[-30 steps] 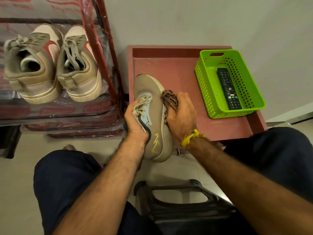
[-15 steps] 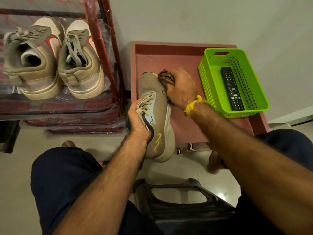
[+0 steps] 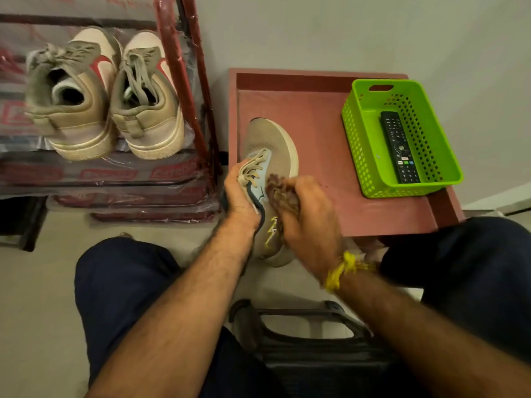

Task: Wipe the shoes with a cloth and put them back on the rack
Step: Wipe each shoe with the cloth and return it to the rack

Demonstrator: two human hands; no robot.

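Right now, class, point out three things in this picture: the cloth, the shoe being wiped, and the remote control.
cloth (image 3: 283, 193), head view, on the bunched brown fabric above the right hand's fingers.
shoe (image 3: 271, 139), head view, on the beige toe.
remote control (image 3: 398, 146), head view, on the black body near its round button.

At the upper left of the frame a pair of shoes (image 3: 103, 93) stands on a shelf of the rack (image 3: 189, 90). Right of the rack is the desk (image 3: 316, 110). At its right side sits a basket (image 3: 359, 156) with a remote (image 3: 398, 146) lying in it. At the frame's centre a shoe (image 3: 273, 145) overhangs the desk's near left edge, between the left hand (image 3: 240, 193) and the right hand (image 3: 309, 222), which presses a cloth (image 3: 281, 193) against it. A stool (image 3: 301, 334) lies at the bottom centre.
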